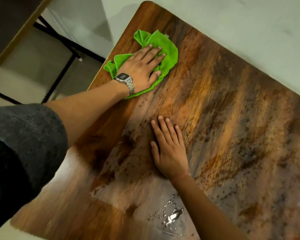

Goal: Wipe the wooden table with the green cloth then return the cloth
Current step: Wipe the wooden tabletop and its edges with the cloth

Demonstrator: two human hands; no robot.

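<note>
The green cloth [164,49] lies crumpled near the far left edge of the wooden table [232,118]. My left hand [142,68], with a metal watch on its wrist, presses flat on the cloth, fingers spread over it. My right hand [170,149] rests palm down on the bare wood in the middle of the table, fingers apart and nothing under it. Fine droplets speckle the wood around my right hand.
Shiny water drops [171,217] sit near the table's front edge. Left of the table stands another piece of furniture with black metal legs [62,73] on a pale floor. A pale wall or floor [232,23] borders the table's far side.
</note>
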